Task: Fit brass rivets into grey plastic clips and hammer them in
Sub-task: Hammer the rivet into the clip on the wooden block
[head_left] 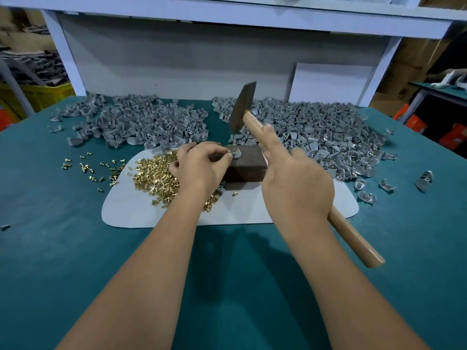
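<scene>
A dark metal block (pixel 249 164) sits on a white mat (pixel 242 210). On its top lies a grey plastic clip (pixel 236 155) with a brass rivet standing in it. My left hand (pixel 202 164) pinches that clip at the block's left end. My right hand (pixel 295 183) grips the wooden handle of a hammer (pixel 243 107), whose steel head is raised above the block. A heap of loose brass rivets (pixel 156 175) lies on the mat under and left of my left hand.
Two big piles of grey clips lie behind on the green table: one at left (pixel 136 122), one at right (pixel 323 132). Scattered rivets (pixel 88 170) lie left of the mat. Clips with brass in them (pixel 366 170) spread at right. A white shelf frame (pixel 252 21) stands behind.
</scene>
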